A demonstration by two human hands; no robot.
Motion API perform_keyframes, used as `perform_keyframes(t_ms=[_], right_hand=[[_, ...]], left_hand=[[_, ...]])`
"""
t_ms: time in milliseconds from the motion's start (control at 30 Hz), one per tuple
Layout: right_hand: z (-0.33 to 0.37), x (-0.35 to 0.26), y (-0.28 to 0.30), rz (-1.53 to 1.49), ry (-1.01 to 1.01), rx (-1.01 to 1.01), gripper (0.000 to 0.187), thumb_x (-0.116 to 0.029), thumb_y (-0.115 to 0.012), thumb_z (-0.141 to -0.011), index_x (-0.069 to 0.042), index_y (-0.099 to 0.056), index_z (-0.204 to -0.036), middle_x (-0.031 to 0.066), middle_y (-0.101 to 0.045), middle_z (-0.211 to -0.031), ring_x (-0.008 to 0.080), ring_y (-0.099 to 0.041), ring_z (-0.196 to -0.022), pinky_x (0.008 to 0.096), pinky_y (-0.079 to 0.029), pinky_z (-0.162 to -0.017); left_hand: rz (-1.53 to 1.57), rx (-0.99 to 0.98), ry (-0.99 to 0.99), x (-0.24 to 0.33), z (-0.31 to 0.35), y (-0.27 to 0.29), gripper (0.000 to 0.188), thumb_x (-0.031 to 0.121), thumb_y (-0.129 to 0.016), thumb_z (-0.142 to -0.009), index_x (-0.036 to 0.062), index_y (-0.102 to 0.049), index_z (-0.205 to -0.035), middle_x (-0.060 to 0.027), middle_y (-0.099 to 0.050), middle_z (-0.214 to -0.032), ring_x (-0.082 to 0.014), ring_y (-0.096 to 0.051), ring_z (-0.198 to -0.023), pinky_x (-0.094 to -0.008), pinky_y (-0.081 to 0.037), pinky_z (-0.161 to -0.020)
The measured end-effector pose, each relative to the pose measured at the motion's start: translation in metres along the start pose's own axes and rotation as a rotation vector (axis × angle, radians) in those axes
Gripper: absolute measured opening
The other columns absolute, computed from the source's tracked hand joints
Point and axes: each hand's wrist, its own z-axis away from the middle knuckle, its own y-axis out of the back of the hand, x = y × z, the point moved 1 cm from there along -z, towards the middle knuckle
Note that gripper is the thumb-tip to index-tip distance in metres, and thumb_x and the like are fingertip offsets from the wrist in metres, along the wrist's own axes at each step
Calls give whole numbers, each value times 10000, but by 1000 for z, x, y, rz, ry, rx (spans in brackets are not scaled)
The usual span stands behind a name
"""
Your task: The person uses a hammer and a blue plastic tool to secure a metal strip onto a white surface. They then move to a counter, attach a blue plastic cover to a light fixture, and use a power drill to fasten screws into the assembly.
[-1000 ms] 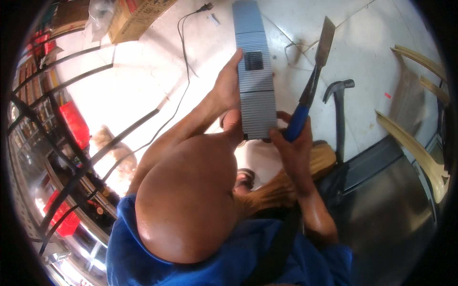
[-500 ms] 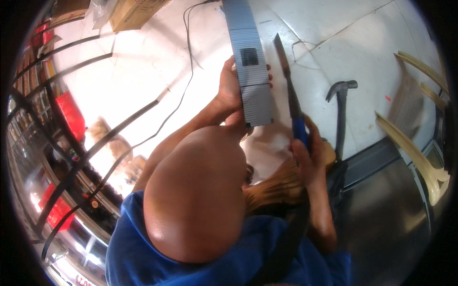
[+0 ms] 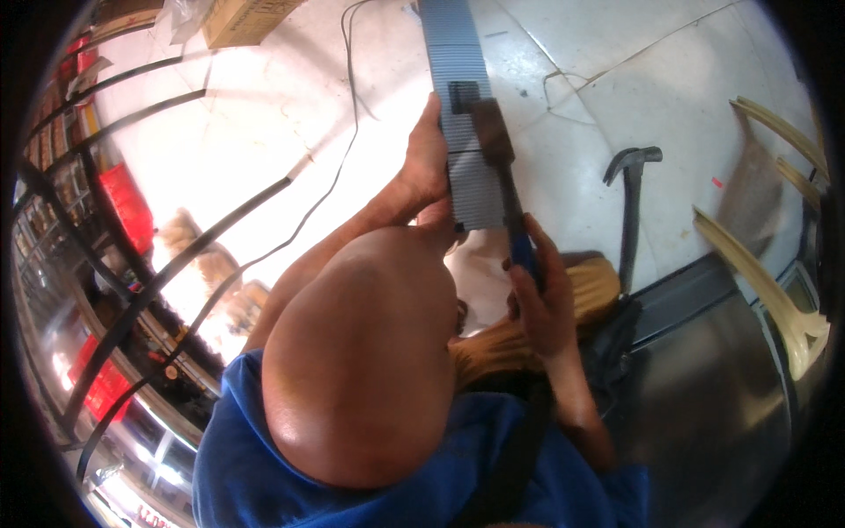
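Observation:
My left hand (image 3: 427, 167) is wrapped around the left side of a long, narrow grey ribbed panel (image 3: 475, 194), just beyond my bent knee. The panel has a dark square (image 3: 463, 95) set in its face and runs out past the upper edge of the view. My right hand (image 3: 541, 299) is closed on the blue handle of a scraper-like tool (image 3: 495, 136) with a thin dark shank and a flat brown blade. The blade overlaps the panel's right edge, beside the dark square; whether it touches, I cannot tell.
A claw hammer (image 3: 629, 211) stands head up to the right, near a dark glossy panel (image 3: 704, 378). Curved cream legs (image 3: 757, 282) are at far right. A black metal rack (image 3: 132, 308) and a cable (image 3: 339, 167) lie left; a cardboard box (image 3: 246, 22) sits at the back.
My right hand has moved left and turned the tool, bringing its flat blade over the panel's right edge. My left hand and the panel have barely shifted.

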Motion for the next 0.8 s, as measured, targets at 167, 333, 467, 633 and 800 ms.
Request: perform_keyframes(t_ms=[167,333,467,633,800], right_hand=[[1,6,3,284,74,28,536,-189,-528,-1012,-32,-416,-1512,205,-658,-1213,225,-677,-917,335,-537,-758],[-6,-7,-12,299,110,55,527,-220,-494,-1022,19,-424,-1486,282,-597,-1345,330,-645,-1185,383,-521,-928],[-6,-5,-15,406,210,82,526,-224,-482,-1023,40,-425,-1474,306,-597,-1326,348,-644,-1183,387,-521,-932],[-19,-2,-22,405,391,149,505,-174,-515,-1008,32,-445,-1463,306,-606,-1312,352,-647,-1180,389,-520,-938],[-34,12,8,550,361,181,483,-125,-567,-994,-35,-486,-1462,239,-651,-1259,258,-664,-1080,351,-520,-908]], left_hand=[[-81,42,36,5,7,-19,737,558,-79,-1062,9,-506,-1306,-191,-597,-1190,-291,-617,-1029,-472,-553,-917],[-100,89,-68,6,6,-27,647,498,-129,-1086,-10,-484,-1272,-191,-600,-1134,-301,-634,-1004,-459,-555,-929],[-108,124,-47,5,5,-26,645,503,-138,-1085,-11,-467,-1291,-197,-599,-1165,-308,-637,-1046,-465,-552,-951],[-182,104,-137,3,-1,-23,690,517,-83,-1077,6,-450,-1358,-207,-597,-1208,-328,-629,-1047,-485,-561,-942],[-97,148,-158,-15,-29,-8,652,539,-218,-1072,3,-476,-1337,-193,-599,-1222,-323,-625,-1037,-480,-531,-938]])
